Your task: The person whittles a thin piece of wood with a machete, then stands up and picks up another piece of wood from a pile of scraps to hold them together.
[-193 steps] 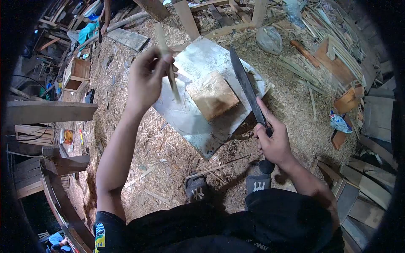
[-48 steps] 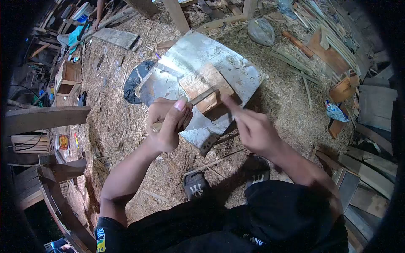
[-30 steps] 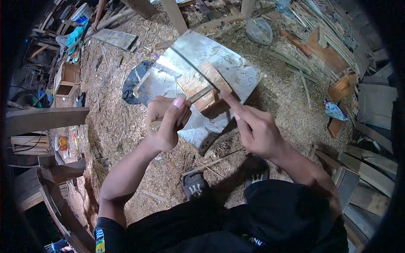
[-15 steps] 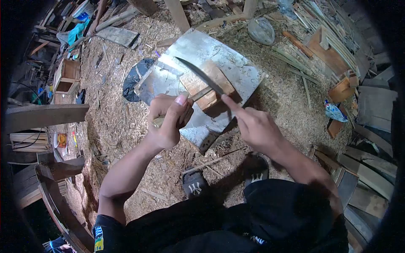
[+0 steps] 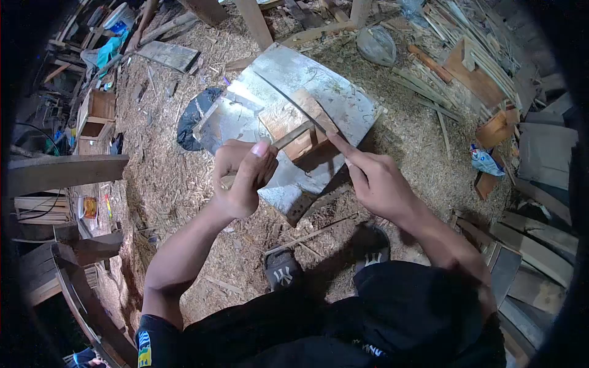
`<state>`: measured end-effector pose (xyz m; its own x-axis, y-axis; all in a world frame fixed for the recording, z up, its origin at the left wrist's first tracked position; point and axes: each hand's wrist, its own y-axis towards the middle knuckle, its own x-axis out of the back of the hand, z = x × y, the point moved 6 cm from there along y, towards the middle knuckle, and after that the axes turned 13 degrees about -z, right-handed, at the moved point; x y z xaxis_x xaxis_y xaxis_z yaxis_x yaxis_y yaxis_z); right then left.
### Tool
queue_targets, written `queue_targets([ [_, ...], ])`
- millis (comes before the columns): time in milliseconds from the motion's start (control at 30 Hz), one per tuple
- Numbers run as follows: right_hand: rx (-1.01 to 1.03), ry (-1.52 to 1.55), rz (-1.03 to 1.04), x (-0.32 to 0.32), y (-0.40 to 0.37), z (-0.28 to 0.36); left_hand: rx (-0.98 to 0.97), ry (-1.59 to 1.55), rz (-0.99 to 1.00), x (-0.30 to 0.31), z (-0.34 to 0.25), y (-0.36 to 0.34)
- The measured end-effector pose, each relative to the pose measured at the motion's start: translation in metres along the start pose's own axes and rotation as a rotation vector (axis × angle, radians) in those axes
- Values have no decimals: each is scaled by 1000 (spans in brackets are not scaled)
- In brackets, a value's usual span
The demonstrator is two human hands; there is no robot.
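Observation:
My left hand (image 5: 244, 178), closed with the thumb on top, grips a narrow flat tool (image 5: 293, 134) that points up and right over a wooden block (image 5: 283, 118). A long, slim dark blade (image 5: 283, 96) crosses the tip of that tool at an angle. At the blade's near end is my right hand (image 5: 381, 183), closed around it with the index finger stretched along it. Its grip end is hidden in that hand. The block rests on a pale, worn board (image 5: 340, 92) strewn with shavings.
Wood shavings (image 5: 178, 202) cover the floor. Beside the board lie a black plastic bag (image 5: 195, 119) and a clear bag (image 5: 376, 46). Wood strips (image 5: 472, 37) and planks (image 5: 540, 257) are piled on the right. Curved timbers (image 5: 67, 172) stand at left, and my sandals (image 5: 283, 270) are below.
The dark blade has turned from showing its broad face to a thin edge-on line. My right hand has shifted slightly with it; my left hand is almost still.

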<state>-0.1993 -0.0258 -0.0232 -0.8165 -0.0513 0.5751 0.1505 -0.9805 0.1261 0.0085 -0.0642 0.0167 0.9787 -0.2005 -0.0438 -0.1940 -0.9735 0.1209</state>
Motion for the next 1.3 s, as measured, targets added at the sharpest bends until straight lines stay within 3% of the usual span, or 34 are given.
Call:
queue_targets([
  [67, 236, 162, -188, 11, 0, 21, -59, 43, 53, 1, -2, 1],
  [267, 396, 271, -365, 13, -3, 24, -183, 188, 189, 4, -7, 2],
  [300, 395, 270, -364, 11, -5, 19, -220, 246, 239, 2, -10, 0],
  [367, 81, -64, 30, -13, -3, -9, -231, 262, 259, 3, -9, 0],
  [400, -3, 12, 69, -9, 0, -11, -243, 279, 283, 2, -9, 1],
  [433, -2, 10, 64, -7, 0, -9, -247, 279, 285, 1, -10, 2],
  [500, 193, 70, -164, 6, 0, 5, -259, 273, 324, -1, -12, 3],
  [533, 193, 71, -162, 4, 0, 5, -258, 273, 322, -2, -11, 3],
  [600, 384, 238, -331, 9, -6, 16, -280, 303, 303, -4, -12, 1],
  [633, 384, 242, -330, 9, -7, 16, -278, 306, 301, -3, -13, 0],
  [700, -34, -64, 85, -9, -1, -11, -319, 293, 314, -6, -16, 2],
  [767, -24, -23, 62, 1, 2, -10, -341, 298, 346, -6, -18, 3],
  [867, 207, 151, -218, 17, -3, 10, -361, 309, 388, -7, -16, -1],
  [967, 221, 224, -170, 8, -5, 12, -371, 311, 450, -8, -16, 2],
  [1000, 12, -5, 82, 0, -1, 2, -355, 305, 480, -8, -17, 3],
  [1133, 54, 39, 10, 4, 1, 0, -389, 322, 481, -10, -18, 4],
  [1200, 345, 206, -292, 15, -2, 16, -438, 369, 455, -12, -19, 2],
  [1233, 342, 210, -287, 13, -5, 14, -432, 371, 452, -10, -17, 1],
  [1300, 135, 76, -12, -1, -4, 2, -495, 417, 477, -10, -16, -1],
])
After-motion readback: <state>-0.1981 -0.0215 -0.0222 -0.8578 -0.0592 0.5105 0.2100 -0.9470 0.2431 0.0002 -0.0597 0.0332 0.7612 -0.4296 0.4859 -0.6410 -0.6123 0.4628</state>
